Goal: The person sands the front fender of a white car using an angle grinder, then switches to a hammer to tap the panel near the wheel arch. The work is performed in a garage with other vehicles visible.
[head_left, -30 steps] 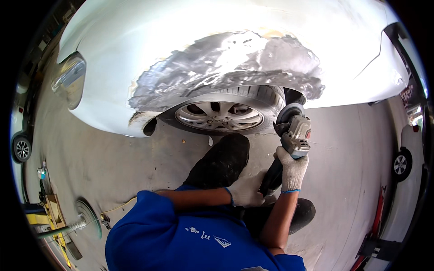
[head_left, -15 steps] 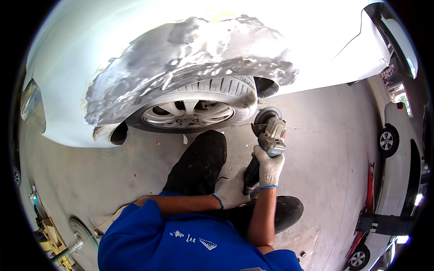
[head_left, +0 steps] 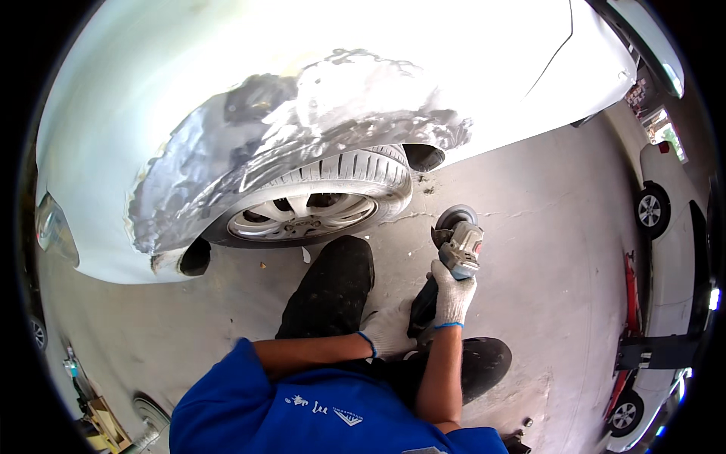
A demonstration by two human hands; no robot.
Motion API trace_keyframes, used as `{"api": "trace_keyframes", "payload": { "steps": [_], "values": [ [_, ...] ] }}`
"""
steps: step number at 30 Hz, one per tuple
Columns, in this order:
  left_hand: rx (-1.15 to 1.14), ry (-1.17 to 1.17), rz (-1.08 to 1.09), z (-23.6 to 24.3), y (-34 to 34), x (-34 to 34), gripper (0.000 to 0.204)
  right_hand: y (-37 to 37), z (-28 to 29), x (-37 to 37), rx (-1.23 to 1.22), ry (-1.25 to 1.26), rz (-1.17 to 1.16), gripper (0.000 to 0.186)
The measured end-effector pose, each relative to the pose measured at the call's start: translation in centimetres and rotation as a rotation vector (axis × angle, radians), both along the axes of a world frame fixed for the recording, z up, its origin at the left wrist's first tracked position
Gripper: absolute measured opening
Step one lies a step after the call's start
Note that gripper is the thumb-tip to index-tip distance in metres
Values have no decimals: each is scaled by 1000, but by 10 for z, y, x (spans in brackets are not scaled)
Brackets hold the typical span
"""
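Car body workshop: sanded white car fender (head_left: 302,136), concrete floor (head_left: 544,227), parked cars (head_left: 673,250).

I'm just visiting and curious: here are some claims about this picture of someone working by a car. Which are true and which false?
1. The right hand grips an angle grinder. True.
2. The grinder's disc is pressed against the car's fender. False: it is held away from the body, over the concrete floor.
3. Both hands wear white gloves. True: the left hand is gloved too.
4. The fender's paint is intact all round the wheel. False: a large patch above the wheel is stripped to bare grey.
5. The person wears a red shirt. False: the shirt is blue.
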State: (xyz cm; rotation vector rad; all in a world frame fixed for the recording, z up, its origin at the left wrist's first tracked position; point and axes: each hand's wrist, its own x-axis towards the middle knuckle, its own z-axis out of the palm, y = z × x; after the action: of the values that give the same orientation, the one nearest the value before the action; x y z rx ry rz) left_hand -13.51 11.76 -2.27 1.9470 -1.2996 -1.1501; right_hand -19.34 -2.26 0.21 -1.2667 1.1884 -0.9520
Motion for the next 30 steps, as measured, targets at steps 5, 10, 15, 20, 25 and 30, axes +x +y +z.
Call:
{"api": "trace_keyframes", "payload": {
  "steps": [5, 10, 15, 20, 25, 30],
  "values": [
    [-565, -228, 100, 36, 24, 48, 62, -5, -1, -9, 220, -63, -13, 42],
    [-913, -1203, 283, 178, 52, 182, 66, -7, -5, -16, 220, -76, -100, 32],
    [-482, -1671, 100, 246, 36, 226, 93, -12, -19, -23, 217, -40, -85, 40],
    [-417, -1774, 7, 253, -33, 226, 104, -17, -15, -32, 289, -45, -90, 46],
    [-129, -1850, -199, 264, -43, 205, 98, -16, 5, -17, 268, -136, -114, 40],
    [-257, -1706, -432, 272, -55, 203, 97, -22, -4, -24, 212, -153, -77, 46]
  ]
}}
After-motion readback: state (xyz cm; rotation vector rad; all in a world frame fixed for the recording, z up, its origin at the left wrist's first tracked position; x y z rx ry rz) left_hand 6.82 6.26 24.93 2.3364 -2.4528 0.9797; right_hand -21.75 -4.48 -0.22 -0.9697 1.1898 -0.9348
